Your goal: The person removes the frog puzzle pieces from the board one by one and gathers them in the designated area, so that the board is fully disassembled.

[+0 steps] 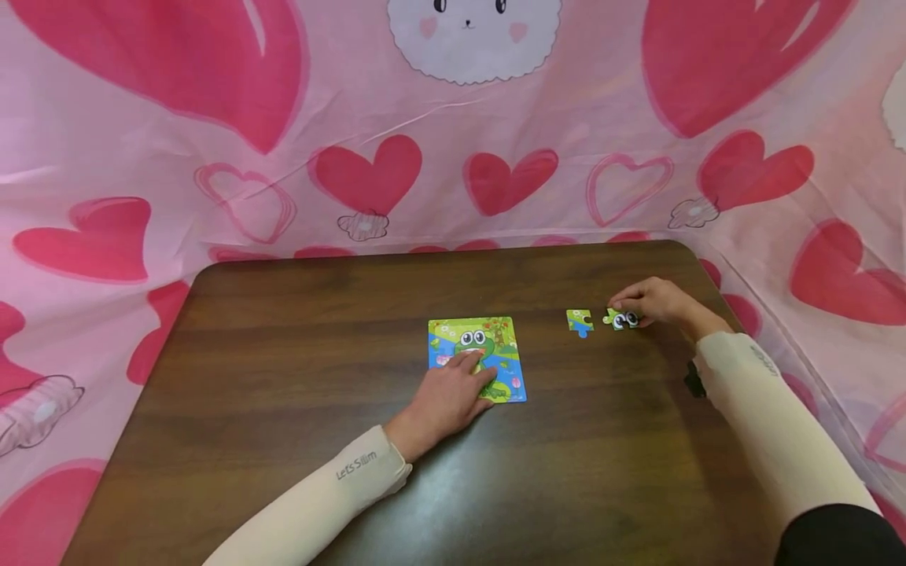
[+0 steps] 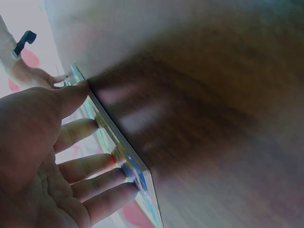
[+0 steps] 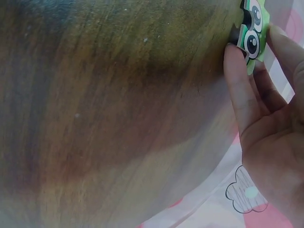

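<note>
A square board (image 1: 511,365) printed with a green frog lies near the middle of the table. My left hand (image 1: 446,393) rests on its lower part, covering some of the frog. In the left wrist view the fingertips touch the board's face, fingers fairly straight, and the thumb is at its near edge. At the right, my right hand (image 1: 660,302) pinches a green puzzle piece (image 1: 623,319) showing two big eyes. The right wrist view has the thumb and a finger at opposite edges of that eyed piece (image 3: 252,38). Just left of it lies another puzzle piece (image 1: 580,321), green, yellow and blue.
The brown wooden table (image 1: 297,369) has rounded back corners. Pink cloth (image 1: 453,118) with red hearts hangs behind it and along both sides.
</note>
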{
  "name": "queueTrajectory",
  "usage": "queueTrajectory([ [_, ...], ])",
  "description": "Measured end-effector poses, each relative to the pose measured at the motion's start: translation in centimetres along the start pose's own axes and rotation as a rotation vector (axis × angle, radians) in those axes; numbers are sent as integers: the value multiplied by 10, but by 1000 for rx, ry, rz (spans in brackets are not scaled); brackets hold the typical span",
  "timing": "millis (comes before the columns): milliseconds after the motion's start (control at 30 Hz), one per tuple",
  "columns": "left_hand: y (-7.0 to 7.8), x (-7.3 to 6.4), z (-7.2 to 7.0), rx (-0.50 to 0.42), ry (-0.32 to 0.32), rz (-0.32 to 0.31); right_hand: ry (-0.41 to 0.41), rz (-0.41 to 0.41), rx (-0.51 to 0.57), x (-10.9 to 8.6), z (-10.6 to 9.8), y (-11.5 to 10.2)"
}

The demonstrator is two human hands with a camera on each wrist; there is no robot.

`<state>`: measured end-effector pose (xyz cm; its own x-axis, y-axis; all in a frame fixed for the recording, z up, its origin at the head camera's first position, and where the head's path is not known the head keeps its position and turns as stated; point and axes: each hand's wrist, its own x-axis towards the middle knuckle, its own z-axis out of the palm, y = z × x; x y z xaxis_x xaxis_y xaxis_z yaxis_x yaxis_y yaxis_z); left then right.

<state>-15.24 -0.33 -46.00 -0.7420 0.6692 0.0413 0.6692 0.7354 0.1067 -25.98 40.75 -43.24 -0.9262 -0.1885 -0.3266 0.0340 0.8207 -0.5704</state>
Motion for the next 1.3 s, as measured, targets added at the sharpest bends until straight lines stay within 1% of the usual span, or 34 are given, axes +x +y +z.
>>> queueTrajectory([
  [100, 1, 1, 0, 6, -5, 1, 6, 3, 6, -4, 0, -1],
  [367, 2, 0, -3, 6, -19, -7, 8, 59, 16, -9, -2, -5],
  [567, 1, 0, -3, 13, -22, -3, 18, 60, -15, -13, -5, -8],
  [733, 1, 1, -4, 20, -19, 2, 35, 68, -14, -17, -9, -10],
  [833, 1, 2, -5, 18, -26, 7, 57, 46, -29, -16, -9, -14],
  [900, 1, 2, -7, 19, -32, 11, 66, 20, -43, -13, -9, -22],
  [1033, 1, 4, -10, 28, -49, 14, 63, -22, -30, -3, -2, -51],
  [1133, 2, 6, -12, 38, -63, 8, 51, -40, 5, 7, 7, -73],
  [1300, 5, 9, -13, 72, -86, 8, 24, -79, 36, 24, 26, -103],
])
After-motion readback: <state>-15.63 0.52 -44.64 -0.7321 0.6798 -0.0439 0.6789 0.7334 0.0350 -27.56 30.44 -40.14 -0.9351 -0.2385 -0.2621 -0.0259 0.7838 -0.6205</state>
